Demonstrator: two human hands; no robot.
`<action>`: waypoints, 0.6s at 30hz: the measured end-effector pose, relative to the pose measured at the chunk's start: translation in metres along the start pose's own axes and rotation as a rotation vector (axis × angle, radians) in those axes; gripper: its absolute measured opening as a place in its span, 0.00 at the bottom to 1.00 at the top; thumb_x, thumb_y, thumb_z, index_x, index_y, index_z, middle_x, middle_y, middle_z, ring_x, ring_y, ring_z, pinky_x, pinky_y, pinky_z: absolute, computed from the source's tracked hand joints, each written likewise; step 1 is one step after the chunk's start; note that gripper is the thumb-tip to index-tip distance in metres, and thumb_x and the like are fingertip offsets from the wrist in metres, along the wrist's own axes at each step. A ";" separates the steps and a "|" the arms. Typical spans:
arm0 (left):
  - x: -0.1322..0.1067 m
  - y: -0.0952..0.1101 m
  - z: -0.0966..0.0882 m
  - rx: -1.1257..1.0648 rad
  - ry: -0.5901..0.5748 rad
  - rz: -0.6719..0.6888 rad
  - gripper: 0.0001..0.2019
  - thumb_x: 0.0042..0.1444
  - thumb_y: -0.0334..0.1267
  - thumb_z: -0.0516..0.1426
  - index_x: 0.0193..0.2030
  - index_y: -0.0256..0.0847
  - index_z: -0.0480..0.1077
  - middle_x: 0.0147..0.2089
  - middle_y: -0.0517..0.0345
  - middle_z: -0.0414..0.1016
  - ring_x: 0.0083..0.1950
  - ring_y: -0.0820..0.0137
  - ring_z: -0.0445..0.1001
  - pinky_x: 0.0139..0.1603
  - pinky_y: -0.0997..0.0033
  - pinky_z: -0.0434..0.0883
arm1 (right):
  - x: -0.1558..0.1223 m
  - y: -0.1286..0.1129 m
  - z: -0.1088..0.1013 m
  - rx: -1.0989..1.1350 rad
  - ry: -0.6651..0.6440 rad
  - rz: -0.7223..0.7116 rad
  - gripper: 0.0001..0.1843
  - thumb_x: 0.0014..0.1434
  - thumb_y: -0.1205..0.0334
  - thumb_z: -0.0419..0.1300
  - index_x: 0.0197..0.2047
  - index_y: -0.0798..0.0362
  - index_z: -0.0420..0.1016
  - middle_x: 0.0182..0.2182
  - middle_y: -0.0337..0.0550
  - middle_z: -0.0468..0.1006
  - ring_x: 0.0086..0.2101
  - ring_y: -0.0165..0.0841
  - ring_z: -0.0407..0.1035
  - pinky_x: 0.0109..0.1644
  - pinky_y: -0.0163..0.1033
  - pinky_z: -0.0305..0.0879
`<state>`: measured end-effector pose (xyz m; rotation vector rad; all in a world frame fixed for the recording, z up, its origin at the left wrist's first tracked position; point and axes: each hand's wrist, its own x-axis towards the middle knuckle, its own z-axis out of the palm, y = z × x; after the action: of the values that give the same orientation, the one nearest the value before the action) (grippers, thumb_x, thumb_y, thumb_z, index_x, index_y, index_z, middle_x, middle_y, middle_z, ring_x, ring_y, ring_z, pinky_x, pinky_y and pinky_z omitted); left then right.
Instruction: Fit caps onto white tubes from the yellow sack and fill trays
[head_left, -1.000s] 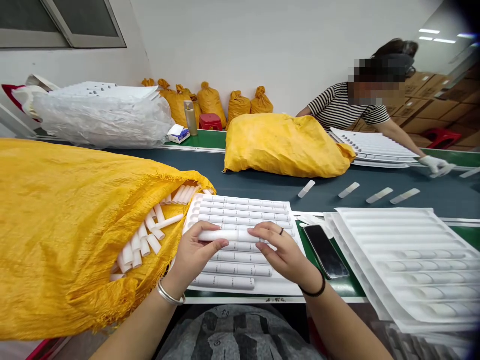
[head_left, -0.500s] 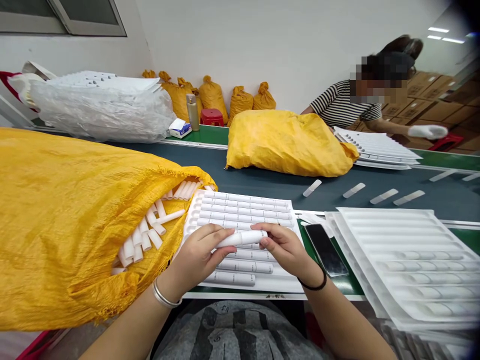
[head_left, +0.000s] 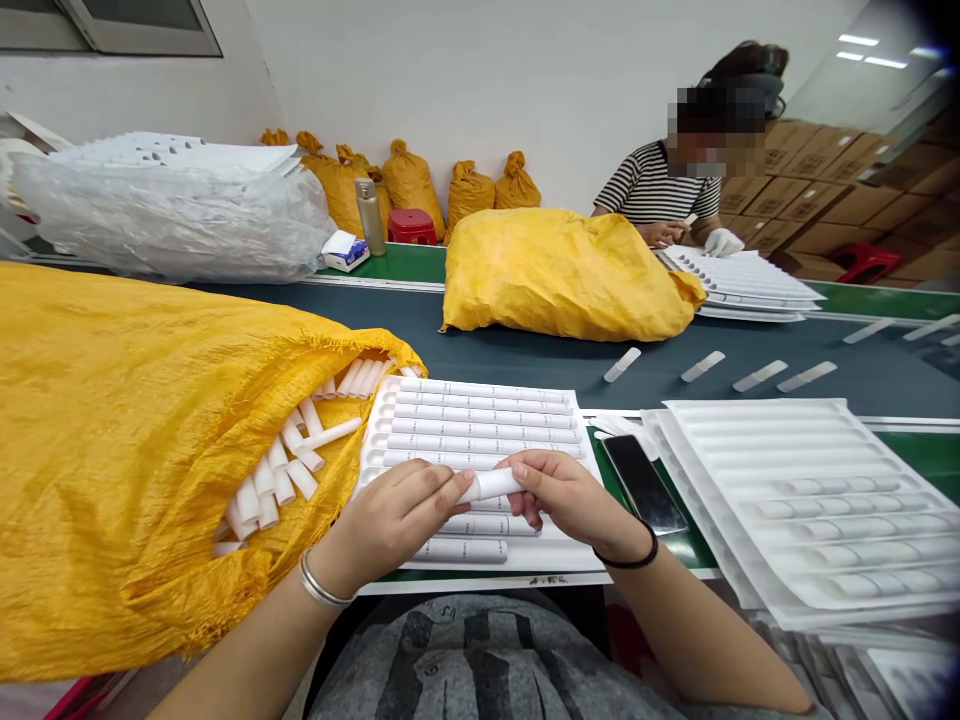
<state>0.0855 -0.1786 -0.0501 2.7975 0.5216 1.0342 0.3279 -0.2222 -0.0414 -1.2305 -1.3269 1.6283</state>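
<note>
A short, smooth, white cylindrical tube (head_left: 498,485) is clamped at both ends: its left end is enclosed by the thumb and fingers of the left hand (head_left: 409,510), and its right end is pinched between the thumb and fingers of the right hand (head_left: 559,495). It is held roughly level above the middle of a shallow white tray (head_left: 562,560), in which slim white tubes with small dark print (head_left: 484,425) are lodged in parallel rows. The tray is set on a green-topped worktable (head_left: 699,552), close to its near edge.

Against the tray's left edge, the frayed mouth of a large yellow woven sack (head_left: 150,440) is spread open, and loose white tube pieces (head_left: 262,480) are exposed inside. Beside the tray's right edge, a black phone (head_left: 643,485) is laid flat. Farther right, a stack of pale trays (head_left: 750,440) is placed with its near corner overhanging the worktable's near edge.

Past the far edge, short two-toned tubes (head_left: 622,365) and a plump yellow bag (head_left: 562,275) are carried by a dark belt (head_left: 360,315). Across it, a co-worker in a striped shirt (head_left: 641,185) is seen at a pile of filled white trays (head_left: 757,275).
</note>
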 end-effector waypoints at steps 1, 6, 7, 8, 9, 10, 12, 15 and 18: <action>0.000 0.000 0.002 -0.011 0.002 -0.028 0.26 0.59 0.30 0.56 0.64 0.42 0.57 0.42 0.52 0.75 0.41 0.68 0.72 0.42 0.67 0.72 | 0.000 0.002 0.000 -0.075 0.012 -0.052 0.23 0.63 0.47 0.53 0.47 0.59 0.72 0.27 0.42 0.74 0.23 0.26 0.66 0.26 0.32 0.65; 0.004 0.011 0.006 -0.261 -0.089 -0.211 0.27 0.63 0.33 0.51 0.68 0.40 0.51 0.42 0.50 0.71 0.43 0.68 0.71 0.44 0.67 0.73 | -0.010 0.011 0.006 -0.595 0.123 -0.549 0.17 0.64 0.60 0.54 0.55 0.53 0.68 0.44 0.49 0.75 0.45 0.34 0.69 0.50 0.41 0.67; 0.004 0.014 0.007 -0.309 -0.116 -0.219 0.28 0.63 0.33 0.50 0.69 0.42 0.49 0.41 0.51 0.70 0.42 0.68 0.70 0.43 0.68 0.73 | -0.014 0.014 0.009 -0.627 0.140 -0.600 0.16 0.65 0.61 0.53 0.55 0.52 0.67 0.44 0.48 0.75 0.45 0.34 0.69 0.50 0.41 0.66; 0.005 0.016 0.009 -0.340 -0.141 -0.222 0.28 0.63 0.33 0.49 0.70 0.43 0.47 0.40 0.52 0.70 0.41 0.69 0.70 0.42 0.68 0.73 | -0.018 0.016 0.012 -0.643 0.155 -0.620 0.16 0.65 0.62 0.52 0.56 0.52 0.67 0.44 0.48 0.76 0.44 0.33 0.70 0.50 0.40 0.67; 0.005 0.017 0.011 -0.353 -0.168 -0.220 0.29 0.64 0.33 0.49 0.70 0.45 0.44 0.40 0.53 0.70 0.39 0.69 0.70 0.41 0.68 0.73 | -0.022 0.018 0.015 -0.666 0.156 -0.613 0.17 0.65 0.63 0.52 0.57 0.52 0.65 0.44 0.48 0.76 0.44 0.33 0.70 0.49 0.39 0.67; 0.005 0.018 0.014 -0.354 -0.207 -0.221 0.30 0.64 0.33 0.48 0.71 0.46 0.42 0.40 0.53 0.70 0.39 0.69 0.70 0.41 0.68 0.73 | -0.024 0.020 0.017 -0.709 0.142 -0.585 0.17 0.65 0.63 0.53 0.57 0.52 0.65 0.44 0.48 0.76 0.44 0.33 0.70 0.49 0.38 0.67; 0.008 0.017 0.016 -0.320 -0.285 -0.251 0.34 0.63 0.35 0.50 0.71 0.45 0.37 0.43 0.51 0.71 0.43 0.66 0.71 0.44 0.64 0.74 | -0.023 0.024 0.014 -0.865 0.093 -0.499 0.17 0.63 0.63 0.56 0.56 0.53 0.67 0.44 0.49 0.76 0.43 0.34 0.70 0.48 0.39 0.68; 0.017 0.016 0.000 -0.164 -0.317 -0.315 0.39 0.60 0.41 0.55 0.71 0.43 0.37 0.58 0.42 0.66 0.58 0.58 0.67 0.54 0.56 0.71 | -0.004 0.028 -0.021 -1.103 0.241 -0.305 0.13 0.56 0.64 0.63 0.46 0.54 0.74 0.40 0.48 0.75 0.42 0.37 0.69 0.48 0.41 0.66; 0.020 0.029 -0.038 -0.041 -0.178 -0.330 0.26 0.62 0.45 0.53 0.67 0.50 0.55 0.64 0.49 0.61 0.64 0.59 0.62 0.59 0.56 0.68 | 0.029 0.027 -0.091 -1.093 0.681 -0.051 0.15 0.57 0.61 0.61 0.48 0.56 0.72 0.41 0.48 0.75 0.43 0.36 0.68 0.49 0.38 0.64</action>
<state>0.0829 -0.1991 -0.0029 2.6115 0.8870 0.7132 0.4063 -0.1732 -0.0770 -2.0614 -1.7489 0.2295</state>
